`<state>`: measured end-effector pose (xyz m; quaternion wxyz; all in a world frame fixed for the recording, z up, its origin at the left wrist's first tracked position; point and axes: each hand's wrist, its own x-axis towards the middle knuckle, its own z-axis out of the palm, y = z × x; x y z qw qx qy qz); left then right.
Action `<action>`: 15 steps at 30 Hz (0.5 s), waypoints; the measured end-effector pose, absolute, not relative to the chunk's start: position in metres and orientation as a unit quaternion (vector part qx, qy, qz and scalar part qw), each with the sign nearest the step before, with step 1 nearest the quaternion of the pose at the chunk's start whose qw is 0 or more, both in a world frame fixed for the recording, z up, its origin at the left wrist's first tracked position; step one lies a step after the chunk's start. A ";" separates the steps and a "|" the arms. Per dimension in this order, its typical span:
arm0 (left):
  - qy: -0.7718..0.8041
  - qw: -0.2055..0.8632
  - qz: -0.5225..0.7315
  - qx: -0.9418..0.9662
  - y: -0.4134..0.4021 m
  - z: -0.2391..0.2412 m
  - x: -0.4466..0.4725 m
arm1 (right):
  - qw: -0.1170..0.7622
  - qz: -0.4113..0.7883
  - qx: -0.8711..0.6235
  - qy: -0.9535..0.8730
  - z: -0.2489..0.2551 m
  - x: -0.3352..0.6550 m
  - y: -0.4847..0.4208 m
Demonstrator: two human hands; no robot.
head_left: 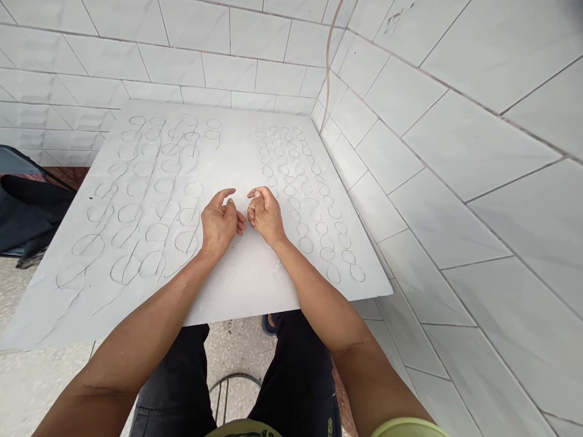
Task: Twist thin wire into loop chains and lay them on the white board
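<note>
My left hand [221,221] and my right hand [266,213] meet over the middle of a white board [246,285]. Both pinch a thin clear wire strand [243,199] that arcs between their fingertips. Rows of larger single wire loops [136,212] lie on the board to the left of my hands. Rows of smaller figure-eight wire loops [310,200] lie to the right.
A white tiled wall [455,182] runs close along the board's right edge and behind it. A thin cord [327,60] hangs down in the corner. A dark bag [27,209] lies on the floor at left. My legs and a wire stool frame [228,388] show below the board.
</note>
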<state>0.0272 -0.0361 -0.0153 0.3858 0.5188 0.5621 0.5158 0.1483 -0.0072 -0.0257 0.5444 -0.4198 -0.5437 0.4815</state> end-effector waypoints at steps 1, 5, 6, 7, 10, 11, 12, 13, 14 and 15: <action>0.566 0.381 0.512 0.521 -0.037 -0.015 0.027 | 0.544 0.481 -0.423 -0.542 -0.026 0.149 -0.007; 0.592 0.331 0.482 0.555 -0.038 -0.015 0.026 | 0.548 0.496 -0.414 -0.531 -0.027 0.151 -0.005; 0.600 0.310 0.470 0.568 -0.037 -0.016 0.024 | 0.547 0.505 -0.410 -0.527 -0.028 0.151 -0.005; 0.607 0.287 0.459 0.582 -0.036 -0.017 0.023 | 0.547 0.513 -0.408 -0.521 -0.028 0.151 -0.004; 0.628 0.204 0.433 0.614 -0.033 -0.021 0.020 | 0.544 0.528 -0.406 -0.510 -0.030 0.150 -0.002; 0.632 0.178 0.429 0.621 -0.031 -0.022 0.019 | 0.544 0.530 -0.405 -0.509 -0.030 0.150 -0.002; 0.634 0.156 0.426 0.626 -0.030 -0.023 0.019 | 0.546 0.530 -0.404 -0.507 -0.030 0.150 -0.002; 0.635 0.137 0.423 0.632 -0.029 -0.024 0.018 | 0.549 0.530 -0.402 -0.506 -0.030 0.149 -0.002; 0.635 0.123 0.419 0.637 -0.027 -0.026 0.017 | 0.552 0.530 -0.399 -0.505 -0.030 0.149 -0.002; 0.636 0.112 0.414 0.641 -0.026 -0.027 0.017 | 0.553 0.531 -0.397 -0.504 -0.030 0.149 -0.003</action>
